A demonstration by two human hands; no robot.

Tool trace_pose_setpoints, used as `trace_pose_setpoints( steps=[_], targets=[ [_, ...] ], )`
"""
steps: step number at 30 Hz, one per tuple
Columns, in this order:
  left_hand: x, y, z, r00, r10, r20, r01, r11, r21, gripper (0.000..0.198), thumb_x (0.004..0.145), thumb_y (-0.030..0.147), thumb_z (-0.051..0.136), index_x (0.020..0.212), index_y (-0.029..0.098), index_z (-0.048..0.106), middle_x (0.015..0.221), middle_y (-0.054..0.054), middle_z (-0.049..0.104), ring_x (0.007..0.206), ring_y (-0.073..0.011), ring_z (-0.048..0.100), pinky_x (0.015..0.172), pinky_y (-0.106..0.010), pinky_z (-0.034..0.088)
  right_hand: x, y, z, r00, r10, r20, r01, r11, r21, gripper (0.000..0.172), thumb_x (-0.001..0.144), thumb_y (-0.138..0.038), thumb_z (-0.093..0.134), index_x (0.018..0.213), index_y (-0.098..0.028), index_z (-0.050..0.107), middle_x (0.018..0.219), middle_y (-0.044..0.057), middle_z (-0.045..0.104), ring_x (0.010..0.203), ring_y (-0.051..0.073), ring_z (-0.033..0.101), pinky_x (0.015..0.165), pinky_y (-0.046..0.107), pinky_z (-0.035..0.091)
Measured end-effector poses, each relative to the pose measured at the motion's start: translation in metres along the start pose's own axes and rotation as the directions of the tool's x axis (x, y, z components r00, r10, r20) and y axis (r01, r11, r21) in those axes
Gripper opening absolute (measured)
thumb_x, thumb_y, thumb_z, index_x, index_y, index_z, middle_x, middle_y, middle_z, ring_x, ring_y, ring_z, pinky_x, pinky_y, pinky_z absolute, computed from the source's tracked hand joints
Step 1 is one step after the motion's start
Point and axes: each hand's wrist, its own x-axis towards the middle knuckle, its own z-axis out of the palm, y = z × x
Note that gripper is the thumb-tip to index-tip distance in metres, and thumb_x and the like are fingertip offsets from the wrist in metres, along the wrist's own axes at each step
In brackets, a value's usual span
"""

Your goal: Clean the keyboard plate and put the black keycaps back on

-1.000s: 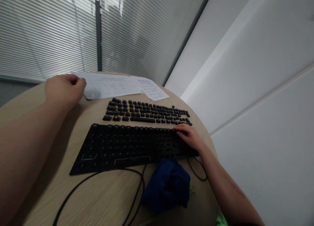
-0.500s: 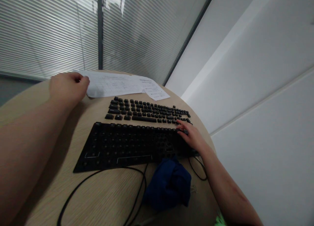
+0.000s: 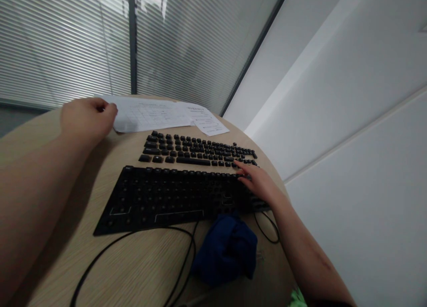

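A black keyboard base (image 3: pixel 173 198) with its keycaps off lies across the round wooden table (image 3: pixel 133 271). Behind it the loose black keycaps (image 3: pixel 196 151) are laid out in rows. My right hand (image 3: pixel 258 185) rests on the base's right end, fingers stretched toward the nearest keycaps at the rows' right end. My left hand (image 3: pixel 87 118) lies at the far left with fingers curled at the edge of a white paper sheet (image 3: pixel 153 113); whether it pinches the sheet is hidden.
A crumpled dark blue cloth (image 3: pixel 227 251) lies at the table's near edge in front of the keyboard. The black cable (image 3: pixel 133 238) loops across the near table. A second paper (image 3: pixel 208 122) lies at the back. Window blinds and a white wall stand behind.
My right hand has slid forward from the base's right end toward the loose keycaps. My left hand stays by the paper's edge.
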Motion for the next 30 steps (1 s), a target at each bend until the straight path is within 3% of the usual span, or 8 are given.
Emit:
trace_pose_setpoints(
  steps=[10,17,26,30],
  targets=[
    [-0.003,0.004,-0.006,0.999,-0.017,0.042,0.015,0.999,0.050,0.054,0.088,0.049,0.041,0.116,0.017,0.075,0.099,-0.010,0.075,0.097,-0.0298,0.067,0.083,-0.038,0.051,0.005,-0.004,-0.003,0.998,0.060,0.028,-0.061,0.997,0.036,0.066,0.086,-0.014,0.069,0.147,-0.035,0.055,0.111,0.003,0.078,0.096,0.024,0.071,0.092,0.043,0.055],
    [-0.002,0.001,-0.007,0.999,0.001,0.036,-0.003,0.999,0.054,0.058,0.090,0.051,0.039,0.116,0.014,0.074,0.100,-0.012,0.075,0.097,-0.0295,0.066,0.086,-0.039,0.052,0.011,-0.019,-0.016,0.981,0.136,0.135,-0.132,0.990,-0.038,0.057,0.089,-0.014,0.067,0.144,-0.029,0.060,0.117,0.004,0.077,0.106,0.024,0.071,0.095,0.038,0.054],
    [-0.004,0.003,-0.010,0.999,-0.023,0.048,0.021,0.999,0.025,0.054,0.089,0.049,0.043,0.117,0.015,0.074,0.097,-0.010,0.074,0.093,-0.0273,0.065,0.087,-0.039,0.052,0.017,-0.021,-0.017,0.976,0.105,0.190,-0.080,0.988,-0.134,0.057,0.088,-0.015,0.069,0.143,-0.028,0.061,0.119,0.005,0.076,0.111,0.026,0.070,0.100,0.038,0.051],
    [-0.004,0.002,-0.010,0.998,-0.016,0.053,0.016,1.000,0.005,0.052,0.089,0.048,0.043,0.115,0.016,0.075,0.094,-0.010,0.073,0.091,-0.0268,0.064,0.084,-0.037,0.051,0.018,-0.019,-0.017,0.977,0.072,0.199,-0.055,0.994,-0.090,0.060,0.086,-0.013,0.070,0.144,-0.029,0.060,0.122,0.005,0.075,0.111,0.024,0.071,0.101,0.036,0.051]
  ],
)
